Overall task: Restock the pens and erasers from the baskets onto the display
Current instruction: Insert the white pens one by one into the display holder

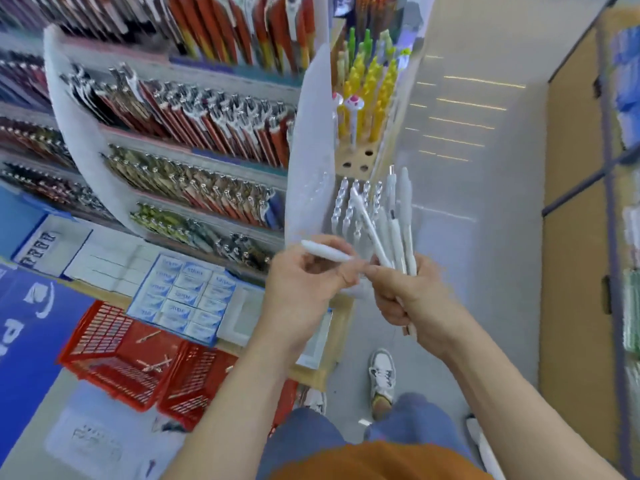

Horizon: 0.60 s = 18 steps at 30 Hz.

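Empty holes in the wooden block (pixel 354 156) were reachable from above, just below the yellow pens (pixel 372 98). The divider panel (pixel 310 150) closed off the left; the aisle floor (pixel 485 254) on the right gave free passage.

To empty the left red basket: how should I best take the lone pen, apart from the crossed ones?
Pinch the pen mid-barrel, coming from above: it lies flat and alone, with free space around it, and the basket walls likely block a sideways reach.

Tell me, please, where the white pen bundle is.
The white pen bundle is right of centre in the head view, gripped by the right hand.
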Each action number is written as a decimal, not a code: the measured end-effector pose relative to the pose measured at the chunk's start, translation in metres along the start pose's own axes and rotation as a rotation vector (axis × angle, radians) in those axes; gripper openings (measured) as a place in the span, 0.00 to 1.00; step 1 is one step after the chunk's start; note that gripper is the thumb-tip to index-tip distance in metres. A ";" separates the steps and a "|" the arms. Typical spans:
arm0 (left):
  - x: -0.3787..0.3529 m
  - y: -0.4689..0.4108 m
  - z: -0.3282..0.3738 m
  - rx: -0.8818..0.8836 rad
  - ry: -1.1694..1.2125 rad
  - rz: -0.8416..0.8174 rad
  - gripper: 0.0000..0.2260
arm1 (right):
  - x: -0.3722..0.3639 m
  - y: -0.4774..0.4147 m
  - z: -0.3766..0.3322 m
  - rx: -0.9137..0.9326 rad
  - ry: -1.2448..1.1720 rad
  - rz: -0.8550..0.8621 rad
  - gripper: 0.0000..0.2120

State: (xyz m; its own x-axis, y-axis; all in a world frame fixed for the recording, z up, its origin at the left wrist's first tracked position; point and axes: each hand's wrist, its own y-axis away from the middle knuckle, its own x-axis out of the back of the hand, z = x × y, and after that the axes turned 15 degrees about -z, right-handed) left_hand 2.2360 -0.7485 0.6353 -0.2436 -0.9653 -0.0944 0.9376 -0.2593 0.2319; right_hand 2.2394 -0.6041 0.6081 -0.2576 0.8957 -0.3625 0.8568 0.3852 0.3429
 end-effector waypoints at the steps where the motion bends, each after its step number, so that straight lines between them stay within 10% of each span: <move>1: -0.007 -0.004 0.000 0.022 -0.025 0.008 0.07 | 0.004 -0.004 -0.003 -0.006 0.016 -0.029 0.05; 10: -0.013 -0.018 -0.014 -0.036 -0.764 -0.010 0.09 | 0.035 -0.028 -0.033 0.091 -0.138 -0.096 0.05; 18: -0.001 -0.009 -0.008 0.164 -0.202 0.172 0.06 | 0.040 -0.047 -0.035 0.094 -0.128 -0.004 0.07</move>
State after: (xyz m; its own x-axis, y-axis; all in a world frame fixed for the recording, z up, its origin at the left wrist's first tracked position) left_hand 2.2300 -0.7449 0.6255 -0.1446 -0.9780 0.1506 0.9208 -0.0773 0.3822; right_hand 2.1726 -0.5789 0.6081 -0.2073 0.8563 -0.4731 0.8954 0.3609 0.2609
